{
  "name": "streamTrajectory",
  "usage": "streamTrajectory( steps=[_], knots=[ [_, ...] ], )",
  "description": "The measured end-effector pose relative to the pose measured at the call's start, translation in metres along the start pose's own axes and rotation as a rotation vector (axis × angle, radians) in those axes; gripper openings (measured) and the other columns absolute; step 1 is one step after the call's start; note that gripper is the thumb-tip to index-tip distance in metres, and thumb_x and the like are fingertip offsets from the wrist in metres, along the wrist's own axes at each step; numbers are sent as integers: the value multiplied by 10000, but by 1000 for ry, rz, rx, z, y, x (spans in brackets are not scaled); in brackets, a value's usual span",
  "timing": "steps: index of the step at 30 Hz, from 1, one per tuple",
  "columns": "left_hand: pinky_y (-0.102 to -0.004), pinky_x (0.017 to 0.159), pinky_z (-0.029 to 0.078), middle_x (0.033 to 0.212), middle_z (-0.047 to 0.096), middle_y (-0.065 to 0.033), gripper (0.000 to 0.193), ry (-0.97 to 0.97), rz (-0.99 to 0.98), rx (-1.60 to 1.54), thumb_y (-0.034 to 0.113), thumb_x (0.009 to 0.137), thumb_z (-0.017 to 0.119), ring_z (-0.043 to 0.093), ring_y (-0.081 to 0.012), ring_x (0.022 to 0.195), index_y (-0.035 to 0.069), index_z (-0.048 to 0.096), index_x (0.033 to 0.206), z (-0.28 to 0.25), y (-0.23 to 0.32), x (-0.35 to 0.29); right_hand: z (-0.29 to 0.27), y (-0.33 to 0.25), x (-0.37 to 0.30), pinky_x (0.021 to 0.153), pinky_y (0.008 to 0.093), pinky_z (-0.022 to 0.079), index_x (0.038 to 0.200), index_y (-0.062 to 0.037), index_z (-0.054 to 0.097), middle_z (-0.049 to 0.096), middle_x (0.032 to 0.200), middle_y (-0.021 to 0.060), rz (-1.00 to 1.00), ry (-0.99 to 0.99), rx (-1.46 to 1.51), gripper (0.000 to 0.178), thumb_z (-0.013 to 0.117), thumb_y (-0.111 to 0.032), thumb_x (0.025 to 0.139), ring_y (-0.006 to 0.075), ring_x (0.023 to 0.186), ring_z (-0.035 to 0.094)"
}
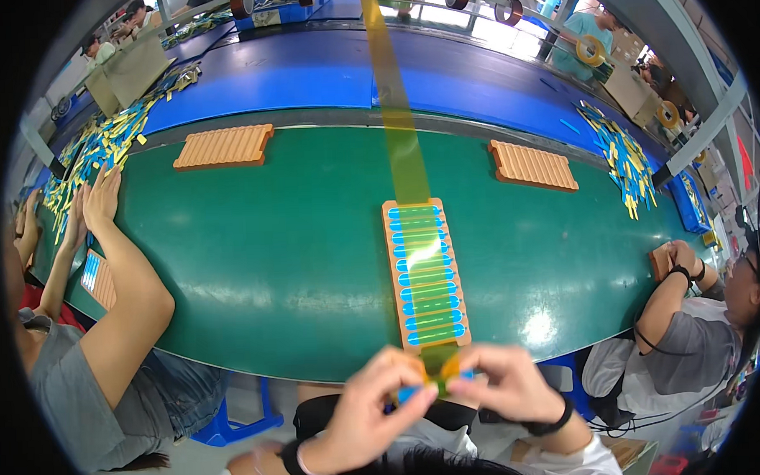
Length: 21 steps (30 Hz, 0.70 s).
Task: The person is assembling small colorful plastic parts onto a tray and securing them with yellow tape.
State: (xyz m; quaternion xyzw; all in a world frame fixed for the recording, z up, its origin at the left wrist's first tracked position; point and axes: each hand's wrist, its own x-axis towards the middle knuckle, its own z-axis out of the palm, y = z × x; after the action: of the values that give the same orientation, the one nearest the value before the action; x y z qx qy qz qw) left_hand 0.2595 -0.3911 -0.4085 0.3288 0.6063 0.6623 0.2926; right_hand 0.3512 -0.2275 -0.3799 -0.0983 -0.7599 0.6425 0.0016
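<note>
A long strip of translucent yellow tape [408,165] comes down from the top and lies along a grooved orange-brown tray [391,275]. Several blue, rounded-end pieces [402,281] sit crosswise in the tray's grooves beneath the tape. At the table's near edge, just past the tray, my left hand [371,409] and my right hand [511,389] face each other. Both pinch the tape's near end between thumb and fingers. A bit of blue [407,394] shows at the fingertips, partly covered, so its shape is unclear.
Two more grooved trays, one far left [224,147] and one far right [534,165], lie on the green table [271,241]. Heaps of blue and yellow strips stand at left [101,151] and right [624,158]. Co-workers' arms [126,263] reach in from both sides.
</note>
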Motion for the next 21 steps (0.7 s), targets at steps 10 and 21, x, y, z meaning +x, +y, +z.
streamTrajectory(
  steps=[10, 21],
  knots=[
    [-319, 734, 382, 996, 502, -125, 248, 45, 45, 460, 147, 762, 634, 466, -263, 862, 1, 525, 931, 2, -11, -5, 5, 39, -39, 755, 296, 416, 800, -73, 651, 436, 1211, 168, -140, 187, -162, 144, 708, -94, 670, 266, 1084, 425],
    [-362, 747, 314, 1271, 408, -162, 468, 350, 153, 1126, 154, 711, 646, 400, -278, 962, -81, 496, 1086, 29, -40, 8, 14, 51, -40, 838, 347, 386, 802, -67, 653, 365, 1311, 172, -163, 252, -216, 147, 704, -73, 664, 286, 1163, 375]
  ],
)
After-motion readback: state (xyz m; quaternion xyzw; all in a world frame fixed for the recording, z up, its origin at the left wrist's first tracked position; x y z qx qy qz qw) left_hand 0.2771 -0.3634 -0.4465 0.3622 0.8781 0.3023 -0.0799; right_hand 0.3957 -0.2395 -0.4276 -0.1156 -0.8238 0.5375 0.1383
